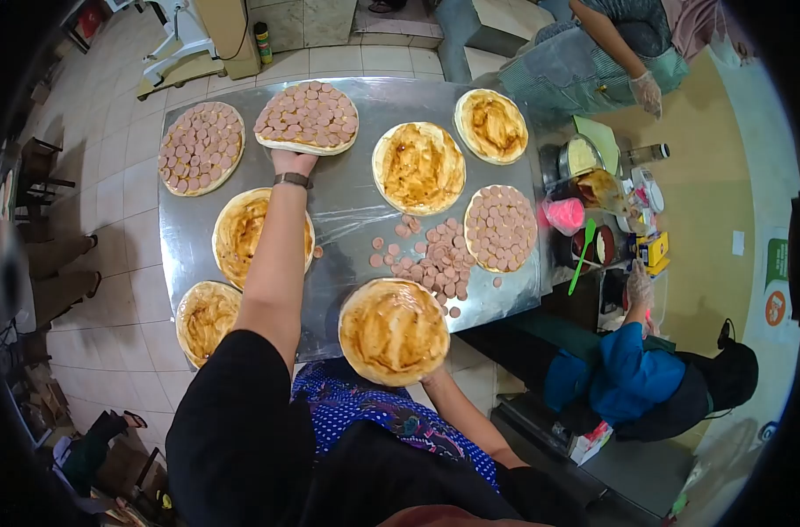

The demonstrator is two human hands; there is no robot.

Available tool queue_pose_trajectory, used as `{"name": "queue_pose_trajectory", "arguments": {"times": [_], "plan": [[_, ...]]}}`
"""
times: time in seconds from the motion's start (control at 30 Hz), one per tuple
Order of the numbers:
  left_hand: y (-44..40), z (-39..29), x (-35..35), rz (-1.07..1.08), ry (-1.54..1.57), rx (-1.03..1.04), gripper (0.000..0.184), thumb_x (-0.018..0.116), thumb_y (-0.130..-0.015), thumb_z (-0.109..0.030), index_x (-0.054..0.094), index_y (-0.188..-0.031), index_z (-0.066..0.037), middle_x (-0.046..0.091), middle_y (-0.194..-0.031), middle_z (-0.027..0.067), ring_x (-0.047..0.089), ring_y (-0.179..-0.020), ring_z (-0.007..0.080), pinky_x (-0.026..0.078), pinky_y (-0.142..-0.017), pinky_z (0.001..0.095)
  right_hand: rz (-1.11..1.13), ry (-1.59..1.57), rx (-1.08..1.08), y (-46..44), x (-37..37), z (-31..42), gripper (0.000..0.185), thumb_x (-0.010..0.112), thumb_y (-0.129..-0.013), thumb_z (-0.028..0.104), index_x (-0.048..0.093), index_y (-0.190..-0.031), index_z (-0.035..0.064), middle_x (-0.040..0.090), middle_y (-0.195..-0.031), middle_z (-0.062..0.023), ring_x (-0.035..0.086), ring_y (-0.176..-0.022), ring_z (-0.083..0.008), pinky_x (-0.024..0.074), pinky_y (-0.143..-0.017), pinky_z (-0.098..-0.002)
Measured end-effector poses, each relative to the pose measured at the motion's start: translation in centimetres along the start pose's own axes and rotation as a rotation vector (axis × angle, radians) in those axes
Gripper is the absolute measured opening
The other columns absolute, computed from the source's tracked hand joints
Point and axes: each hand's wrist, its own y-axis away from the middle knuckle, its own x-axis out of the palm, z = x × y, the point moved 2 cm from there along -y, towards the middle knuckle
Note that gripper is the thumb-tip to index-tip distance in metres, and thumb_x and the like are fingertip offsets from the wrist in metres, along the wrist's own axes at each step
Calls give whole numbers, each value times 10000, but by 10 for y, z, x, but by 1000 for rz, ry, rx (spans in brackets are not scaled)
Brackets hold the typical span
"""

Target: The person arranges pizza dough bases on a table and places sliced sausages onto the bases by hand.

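Observation:
At the far side of the steel table, my left hand (293, 162) is under the near edge of a pizza topped with sausage slices (308, 116); its fingers are hidden beneath the dough. My right hand (436, 376) supports a sauce-covered pizza base (394, 332) close to my body, and most of that hand is hidden by the base. Loose sausage slices (444, 255) lie heaped just beyond this base. Another sausage-topped pizza (201, 147) rests left of my left hand, and one more (502, 228) lies right of the heap.
Sauced bases (418, 167) lie around the plastic-covered table (343, 198). Along the right side stand a bowl (583, 155), a green spatula (582, 256) and a yellow box (653, 252). A person in blue (641, 373) and another in an apron (584, 75) are at the right.

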Motion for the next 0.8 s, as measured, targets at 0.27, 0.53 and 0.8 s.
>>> {"name": "queue_pose_trajectory", "arguments": {"times": [0.27,0.53,0.8], "plan": [[113,-35,24,-541,287,-214,751,167,-994,-604,148,-1531,-80,168,-1594,170,140,-1475,358,63,-1174,589,77,-31,-7,-25,21,-19,516,395,-1019,426,460,-1388,73,523,-1391,-124,527,-1252,-281,433,-1066,-469],[244,-71,37,-266,-61,-311,583,346,-1029,-444,365,-1443,-34,375,-1482,207,350,-1384,344,261,-1152,539,-251,779,-239,-17,8,37,635,331,-1018,551,539,-1254,0,639,-1055,-66,605,-856,-141,480,-745,-263],[353,-69,-19,-249,-455,-525,531,413,-1015,-449,479,-1360,-52,534,-1353,98,518,-1217,253,415,-1028,457,-144,919,-362,-41,31,74,688,349,-993,596,540,-1266,-7,651,-1074,-86,615,-909,-168,491,-804,-300]]}}
